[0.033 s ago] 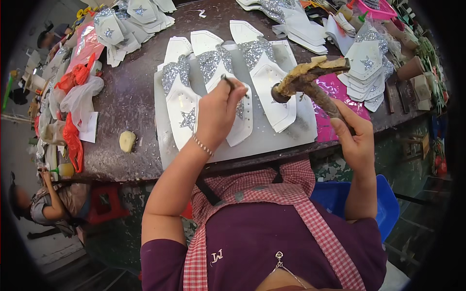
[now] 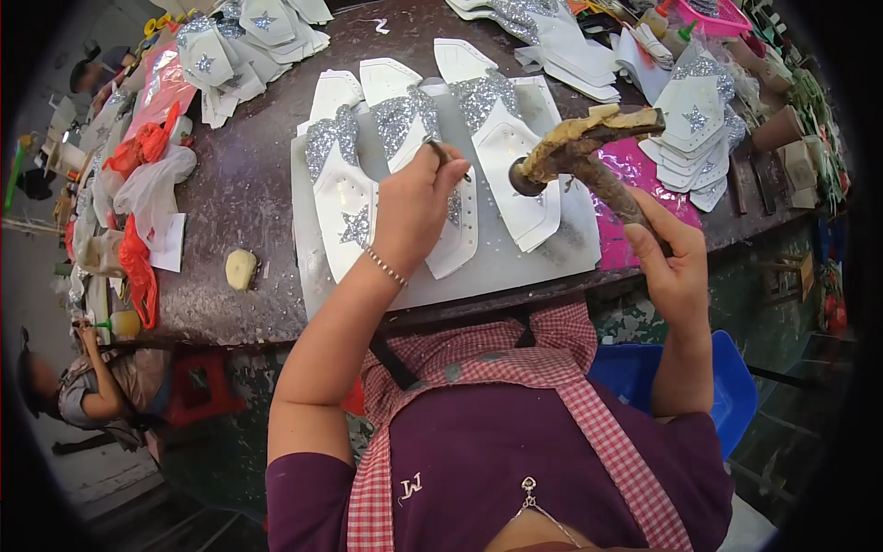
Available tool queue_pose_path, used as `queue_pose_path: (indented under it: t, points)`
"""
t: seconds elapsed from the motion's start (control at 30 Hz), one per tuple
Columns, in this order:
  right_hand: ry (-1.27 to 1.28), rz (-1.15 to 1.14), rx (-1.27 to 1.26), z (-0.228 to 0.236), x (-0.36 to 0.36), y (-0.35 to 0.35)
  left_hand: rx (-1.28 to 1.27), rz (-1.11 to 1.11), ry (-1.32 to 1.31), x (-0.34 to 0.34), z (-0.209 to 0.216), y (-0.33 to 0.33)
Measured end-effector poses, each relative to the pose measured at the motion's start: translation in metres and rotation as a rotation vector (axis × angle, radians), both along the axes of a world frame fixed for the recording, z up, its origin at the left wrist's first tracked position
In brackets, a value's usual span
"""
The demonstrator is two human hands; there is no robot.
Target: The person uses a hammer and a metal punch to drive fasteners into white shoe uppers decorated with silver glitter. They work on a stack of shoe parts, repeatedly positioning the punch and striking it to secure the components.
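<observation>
My left hand (image 2: 416, 204) is closed around a thin dark rod (image 2: 430, 142), which looks like a hole punch. It hovers over the middle of three white shoe-upper pieces, where a row of small holes runs along the edge. The hand hides part of this middle piece (image 2: 391, 90). My right hand (image 2: 676, 258) grips the handle of a worn hammer (image 2: 589, 143) bound in yellowish wrapping, its head raised over the right piece (image 2: 492, 138). The left piece (image 2: 342, 198) bears silver glitter and a star. All three lie on a pale board (image 2: 543, 267).
Stacks of similar white pieces lie at the far left (image 2: 221, 55), far middle (image 2: 570, 55) and right (image 2: 694, 138). Pink plastic (image 2: 621, 235) is beside the board. A yellowish lump (image 2: 241, 269) and red bags (image 2: 147, 147) lie to the left. Another person (image 2: 92, 396) sits at lower left.
Almost nothing differs. My left hand with the rod and the hammer in my right hand have shifted very slightly.
</observation>
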State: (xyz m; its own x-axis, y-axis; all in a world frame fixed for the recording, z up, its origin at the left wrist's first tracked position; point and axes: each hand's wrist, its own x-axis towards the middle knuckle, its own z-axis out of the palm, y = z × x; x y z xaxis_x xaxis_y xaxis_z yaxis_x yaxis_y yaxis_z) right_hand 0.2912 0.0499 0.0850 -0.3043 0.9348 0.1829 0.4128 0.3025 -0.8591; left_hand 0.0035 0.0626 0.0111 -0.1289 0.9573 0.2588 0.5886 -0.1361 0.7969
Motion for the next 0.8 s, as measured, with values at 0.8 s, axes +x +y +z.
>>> queue_pose_path:
  t: [0.8]
  points:
    - [0.175,0.074,0.428,0.001,-0.019,0.026,0.201,-0.134,0.357,0.01,-0.006,0.01]
